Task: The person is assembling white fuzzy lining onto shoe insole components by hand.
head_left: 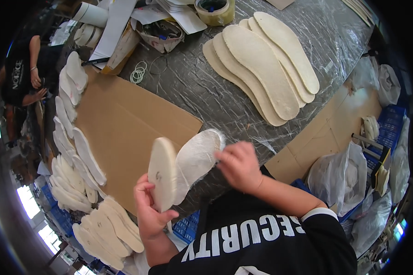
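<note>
My left hand (150, 201) grips a thick cream insole (163, 176) that stands nearly on edge, its thumb at the lower end. Behind it, a thinner white insole (196, 159) with a wrinkled, shiny face slants up to the right; it appears to be held together with the first. Loose fuzz fringes its upper right rim. At that rim, my right hand (241, 166) is closed with its fingertips pinched. The fingers are slightly blurred, and whatever lies between them is hidden.
Overlapping felt insoles (261, 68) lie on the film-covered table (179, 98). A cardboard sheet (124, 123) has rows of white insoles (88, 153) along its left side. More insoles (108, 231) are heaped lower left. A tape roll (214, 11) sits at the back; another person (25, 75) stands far left.
</note>
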A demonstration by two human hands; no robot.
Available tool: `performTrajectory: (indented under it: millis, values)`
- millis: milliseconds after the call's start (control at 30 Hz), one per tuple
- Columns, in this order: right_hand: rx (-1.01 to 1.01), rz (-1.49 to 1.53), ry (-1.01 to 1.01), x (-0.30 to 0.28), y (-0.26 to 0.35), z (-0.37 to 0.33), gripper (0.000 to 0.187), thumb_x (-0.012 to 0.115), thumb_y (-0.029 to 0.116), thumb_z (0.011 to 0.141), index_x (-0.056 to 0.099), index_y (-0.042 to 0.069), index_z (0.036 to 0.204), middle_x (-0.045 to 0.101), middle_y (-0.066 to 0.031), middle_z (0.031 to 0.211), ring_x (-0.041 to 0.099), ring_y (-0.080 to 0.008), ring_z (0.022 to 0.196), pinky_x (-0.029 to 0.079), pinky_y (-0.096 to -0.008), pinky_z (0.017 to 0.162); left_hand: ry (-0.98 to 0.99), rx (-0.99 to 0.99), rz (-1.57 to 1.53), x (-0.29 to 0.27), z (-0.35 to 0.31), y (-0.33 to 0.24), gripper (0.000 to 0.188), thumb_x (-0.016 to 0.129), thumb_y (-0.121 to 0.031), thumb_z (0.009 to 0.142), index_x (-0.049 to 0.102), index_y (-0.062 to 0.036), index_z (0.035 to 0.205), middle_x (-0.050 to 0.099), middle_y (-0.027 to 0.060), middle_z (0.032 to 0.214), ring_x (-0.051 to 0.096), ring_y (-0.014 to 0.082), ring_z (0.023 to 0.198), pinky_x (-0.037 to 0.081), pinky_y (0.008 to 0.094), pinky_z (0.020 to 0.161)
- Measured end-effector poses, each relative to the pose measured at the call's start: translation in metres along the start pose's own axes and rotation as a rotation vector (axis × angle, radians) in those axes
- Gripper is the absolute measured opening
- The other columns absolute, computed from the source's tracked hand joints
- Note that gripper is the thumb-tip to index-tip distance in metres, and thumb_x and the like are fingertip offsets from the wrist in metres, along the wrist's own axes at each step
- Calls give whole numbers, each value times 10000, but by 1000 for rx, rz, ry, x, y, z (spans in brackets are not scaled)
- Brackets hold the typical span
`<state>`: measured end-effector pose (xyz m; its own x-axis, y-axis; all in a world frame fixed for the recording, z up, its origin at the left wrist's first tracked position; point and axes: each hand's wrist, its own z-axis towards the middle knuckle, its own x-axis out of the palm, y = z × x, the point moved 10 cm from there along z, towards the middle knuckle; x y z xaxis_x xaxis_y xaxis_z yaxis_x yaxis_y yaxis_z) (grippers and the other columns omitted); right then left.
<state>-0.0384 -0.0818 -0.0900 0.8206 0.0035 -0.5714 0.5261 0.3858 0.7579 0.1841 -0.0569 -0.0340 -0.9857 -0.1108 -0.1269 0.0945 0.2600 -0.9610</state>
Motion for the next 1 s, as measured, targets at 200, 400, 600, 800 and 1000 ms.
performTrajectory:
  millis: [200, 400, 600, 800, 1000]
  values:
    - [84, -296, 26, 2, -39, 11, 383, 640, 74, 695, 677, 164, 1064, 579, -7, 993, 514, -215, 907, 369, -391, 807, 120, 56, 781, 13, 9, 10, 666, 930, -264, 499, 524, -50, 982, 474, 151, 1246, 524, 316, 1100, 452, 405, 910]
    - [83, -336, 28, 2, -36, 11, 370, 666, 86, 668, 701, 184, 1023, 588, 0, 971, 516, -212, 877, 366, -382, 792, 187, 136, 984, 33, 17, 21, 637, 925, -261, 506, 556, -38, 974, 487, 149, 1232, 545, 326, 1055, 484, 409, 862]
    - [130, -327, 119, 8, -44, 6, 331, 613, 151, 719, 705, 153, 1038, 559, 1, 1021, 498, -200, 963, 337, -390, 856, 253, 165, 1014, 44, 23, 29, 640, 922, -277, 509, 559, -32, 976, 490, 153, 1214, 545, 334, 1047, 482, 411, 858]
    - [152, -287, 106, 6, -46, 7, 334, 617, 144, 708, 699, 133, 1032, 552, 2, 1016, 495, -199, 964, 332, -385, 857, 282, 184, 1018, 52, 22, 29, 640, 921, -264, 515, 560, -29, 988, 486, 168, 1208, 541, 345, 1043, 480, 418, 859]
    - [216, -194, 75, 2, -53, 10, 310, 613, 137, 709, 698, 124, 1006, 568, 7, 977, 505, -188, 939, 335, -366, 825, 281, 178, 1014, 53, 23, 31, 635, 924, -235, 514, 559, -31, 992, 476, 170, 1215, 536, 339, 1047, 480, 418, 859]
